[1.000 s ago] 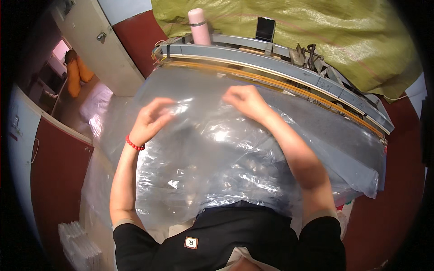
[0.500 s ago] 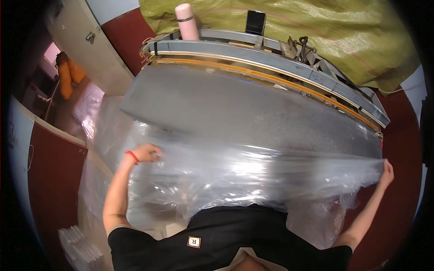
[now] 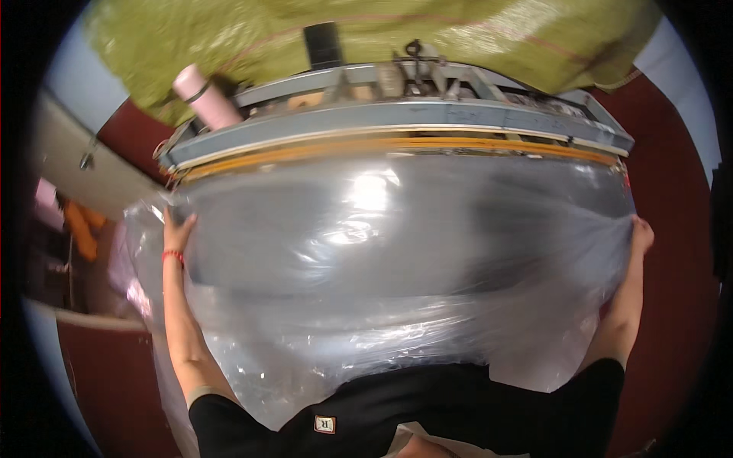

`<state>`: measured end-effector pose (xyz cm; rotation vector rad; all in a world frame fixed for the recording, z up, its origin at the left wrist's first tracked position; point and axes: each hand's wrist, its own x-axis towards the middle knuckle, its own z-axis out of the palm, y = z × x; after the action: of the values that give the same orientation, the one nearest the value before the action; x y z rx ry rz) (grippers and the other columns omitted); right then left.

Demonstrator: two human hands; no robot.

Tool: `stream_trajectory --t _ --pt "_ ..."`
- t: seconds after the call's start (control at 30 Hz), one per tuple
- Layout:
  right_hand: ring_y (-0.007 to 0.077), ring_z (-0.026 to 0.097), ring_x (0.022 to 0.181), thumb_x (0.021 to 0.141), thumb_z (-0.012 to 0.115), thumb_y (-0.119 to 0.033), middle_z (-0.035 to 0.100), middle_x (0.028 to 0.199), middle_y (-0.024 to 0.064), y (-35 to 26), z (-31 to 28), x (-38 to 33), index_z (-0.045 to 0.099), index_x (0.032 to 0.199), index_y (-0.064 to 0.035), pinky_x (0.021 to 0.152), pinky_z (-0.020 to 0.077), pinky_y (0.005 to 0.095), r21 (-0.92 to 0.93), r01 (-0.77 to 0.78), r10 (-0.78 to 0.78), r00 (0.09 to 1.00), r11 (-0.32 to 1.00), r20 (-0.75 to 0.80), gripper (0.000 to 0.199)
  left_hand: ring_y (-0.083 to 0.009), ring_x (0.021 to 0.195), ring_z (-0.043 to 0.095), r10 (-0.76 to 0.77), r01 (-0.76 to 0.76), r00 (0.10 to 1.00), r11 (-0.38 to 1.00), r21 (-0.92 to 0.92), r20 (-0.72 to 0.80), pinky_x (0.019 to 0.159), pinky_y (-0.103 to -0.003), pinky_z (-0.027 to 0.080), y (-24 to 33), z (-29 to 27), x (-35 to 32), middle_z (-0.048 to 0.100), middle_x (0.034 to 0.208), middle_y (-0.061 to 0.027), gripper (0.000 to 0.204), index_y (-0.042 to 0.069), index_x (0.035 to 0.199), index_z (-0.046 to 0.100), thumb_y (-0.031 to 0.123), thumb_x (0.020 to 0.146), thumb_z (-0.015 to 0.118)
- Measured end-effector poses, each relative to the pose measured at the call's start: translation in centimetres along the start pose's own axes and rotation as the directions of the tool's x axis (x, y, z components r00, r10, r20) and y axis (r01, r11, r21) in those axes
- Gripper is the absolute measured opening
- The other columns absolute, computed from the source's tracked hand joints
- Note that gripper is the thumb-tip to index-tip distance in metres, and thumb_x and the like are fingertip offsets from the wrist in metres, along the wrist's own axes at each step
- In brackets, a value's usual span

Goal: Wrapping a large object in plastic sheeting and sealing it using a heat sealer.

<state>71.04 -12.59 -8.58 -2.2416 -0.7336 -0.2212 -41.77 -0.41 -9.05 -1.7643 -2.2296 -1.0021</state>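
A wide sheet of clear plastic film [image 3: 382, 313] lies over the flat grey work surface [image 3: 252, 221] and hangs down toward my body. My left hand [image 3: 177, 233], with a red bracelet at its wrist, grips the film at the far left corner of the surface; its thumb stands somewhat apart and its fingertips are blurred. At the right edge, my right hand [image 3: 643, 233] is closed on the film and draws it into folds. The film reaches nearly to the orange strip [image 3: 382, 145] along the back of the surface.
Behind the surface runs a grey metal frame [image 3: 366, 114]. A pink bottle [image 3: 206, 98], a dark flat rectangular object [image 3: 324, 46] and a metal clamp [image 3: 416, 65] are at the back, before a yellow-green woven sheet [image 3: 473, 34]. A door [image 3: 92, 145] stands at left.
Both hands have moved away from my body, carrying the film's far edge over the grey surface. My left hand has also gone further left. The view has turned and shifted.
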Motion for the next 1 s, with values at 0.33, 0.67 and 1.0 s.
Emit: stream_trajectory --t 0.33,0.67,1.0 --pt "0.0247 0.059 0.079 0.065 0.066 -0.041 0.063 0.083 0.0089 -5.9 -0.4 -4.1 0.065 0.083 -0.0138 0.069 0.0444 0.0335 -0.175 -0.131 0.113 0.988 0.976 -0.106 0.033 -0.0267 0.113 0.042 -0.273 0.177 0.908 0.937 0.301 0.319 0.093 -0.033 0.032 -5.5 -0.7 3.1 0.045 0.119 -0.0191 0.057 0.004 0.123 0.039 0.044 0.082 0.045" --pt "0.0106 0.057 0.065 0.069 0.068 -0.020 0.063 0.072 0.0064 -1.8 1.1 -2.5 0.062 0.074 0.0006 0.062 0.0430 0.0240 0.526 0.028 0.029 0.994 0.850 -0.101 0.022 -0.0053 0.061 0.048 0.606 0.122 0.444 0.689 -0.714 0.660 0.053 -0.020 0.039 53.4 8.0 -13.1 0.055 0.067 0.0020 0.012 0.004 0.082 0.061 0.014 0.079 0.057" --pt "0.0109 0.056 0.063 0.069 0.068 -0.015 0.062 0.069 0.0062 -3.2 1.8 -2.8 0.061 0.073 0.0013 0.061 0.0436 0.0248 0.681 0.106 -0.027 0.992 0.725 -0.125 0.018 -0.0108 0.059 0.053 0.767 0.281 0.342 0.467 -0.838 0.542 0.054 -0.023 0.042 73.4 16.3 -29.1 0.059 0.069 -0.0061 0.013 0.001 0.083 0.057 0.013 0.079 0.055"
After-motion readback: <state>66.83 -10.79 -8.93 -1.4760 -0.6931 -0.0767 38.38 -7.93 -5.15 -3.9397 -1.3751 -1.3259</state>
